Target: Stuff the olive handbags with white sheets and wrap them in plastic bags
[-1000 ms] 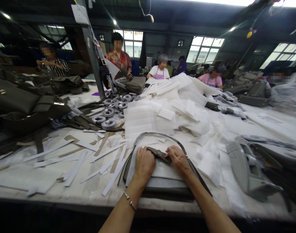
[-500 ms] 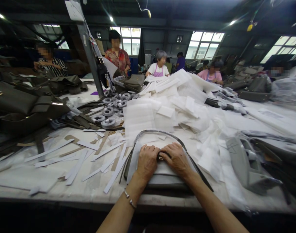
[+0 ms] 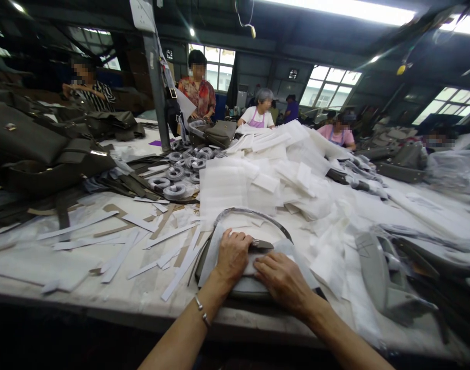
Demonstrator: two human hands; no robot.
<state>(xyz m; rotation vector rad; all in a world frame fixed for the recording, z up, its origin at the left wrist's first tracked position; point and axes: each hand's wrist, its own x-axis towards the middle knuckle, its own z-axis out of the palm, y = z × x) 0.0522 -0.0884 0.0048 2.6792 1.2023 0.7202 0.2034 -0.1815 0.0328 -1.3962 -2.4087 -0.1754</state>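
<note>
A dark olive handbag (image 3: 254,295) lies at the table's front edge, partly covered by a white foam sheet (image 3: 210,259). Its wrapped handle (image 3: 258,213) arches away behind. My left hand (image 3: 233,255), wearing a bracelet, is closed at a dark tab with a metal fitting (image 3: 262,245) that sticks out to the right of its fingers. Lower and to the right, my right hand (image 3: 281,277) has its fingers bent together against the foam over the bag. What lies under the right palm is hidden.
White and brown strips (image 3: 142,239) litter the table on the left, with coiled wrapped handles (image 3: 175,191) behind. A tall heap of white foam sheets (image 3: 273,169) fills the middle. More dark bags (image 3: 30,139) lie left. A grey bag part (image 3: 377,267) sits right. Several co-workers are beyond.
My right hand has moved down and toward me, away from the left fingers. The dark tab with the metal fitting now shows between the hands. The camera view has shifted slightly.
</note>
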